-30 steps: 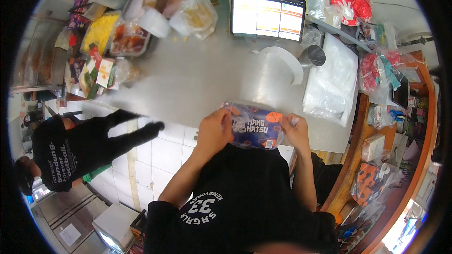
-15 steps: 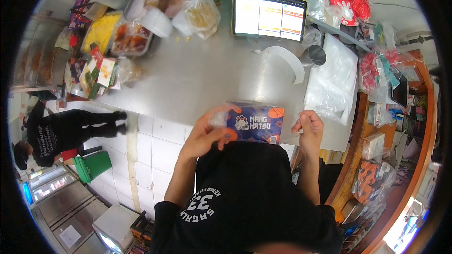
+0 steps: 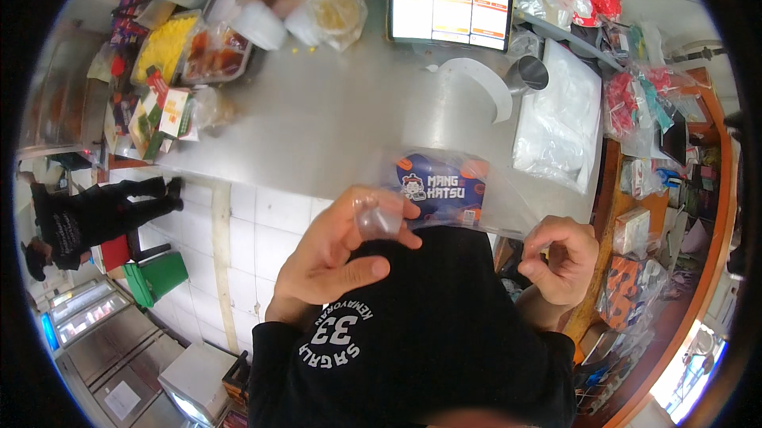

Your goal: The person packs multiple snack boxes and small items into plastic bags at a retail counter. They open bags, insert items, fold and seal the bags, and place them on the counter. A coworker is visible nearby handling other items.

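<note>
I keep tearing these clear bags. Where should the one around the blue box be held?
Grip the clear plastic bag by its loose ends beside the blue box, coming from both sides as the left hand and right hand do: the film is slack there, probably tight over the box.

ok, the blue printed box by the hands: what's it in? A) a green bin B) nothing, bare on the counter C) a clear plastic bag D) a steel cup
C: the blue box sits inside a clear plastic bag, whose film the left hand and right hand pinch at either end.
</note>
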The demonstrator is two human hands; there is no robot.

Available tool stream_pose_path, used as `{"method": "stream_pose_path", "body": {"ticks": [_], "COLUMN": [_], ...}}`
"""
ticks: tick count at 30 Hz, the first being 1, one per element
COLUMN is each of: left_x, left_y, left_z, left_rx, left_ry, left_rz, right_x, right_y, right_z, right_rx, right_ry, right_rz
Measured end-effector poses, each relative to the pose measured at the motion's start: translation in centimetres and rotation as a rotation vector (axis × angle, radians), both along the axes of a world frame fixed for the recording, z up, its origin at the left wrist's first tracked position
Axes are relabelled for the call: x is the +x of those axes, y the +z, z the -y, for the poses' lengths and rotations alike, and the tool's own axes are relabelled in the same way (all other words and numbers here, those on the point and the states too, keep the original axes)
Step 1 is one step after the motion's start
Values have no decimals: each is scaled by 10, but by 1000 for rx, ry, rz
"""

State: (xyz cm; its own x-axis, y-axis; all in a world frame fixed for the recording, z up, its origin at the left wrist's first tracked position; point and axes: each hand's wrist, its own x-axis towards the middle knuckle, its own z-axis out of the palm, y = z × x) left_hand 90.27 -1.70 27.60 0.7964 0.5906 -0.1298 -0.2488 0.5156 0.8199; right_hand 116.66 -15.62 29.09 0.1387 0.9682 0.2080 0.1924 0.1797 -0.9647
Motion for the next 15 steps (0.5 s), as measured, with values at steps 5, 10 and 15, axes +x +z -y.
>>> {"method": "stream_pose_path", "body": {"ticks": [5,10,15], "left_x": [-16,-52,-15], "left_y": [-14,-93,-213], "left_z": [2,-29,-11], "left_rx": [242,410,-116], "left_ry": [-28,160,76], "left_rz": [-204,-214,-369], "right_x": [20,55,27], "right_y": [12,-19,-168], "right_z": [15,27,3], "right_rx": [-244,-175,-598], "right_ry": [-70,-210,-224], "right_rz": [420,124,-387]}}
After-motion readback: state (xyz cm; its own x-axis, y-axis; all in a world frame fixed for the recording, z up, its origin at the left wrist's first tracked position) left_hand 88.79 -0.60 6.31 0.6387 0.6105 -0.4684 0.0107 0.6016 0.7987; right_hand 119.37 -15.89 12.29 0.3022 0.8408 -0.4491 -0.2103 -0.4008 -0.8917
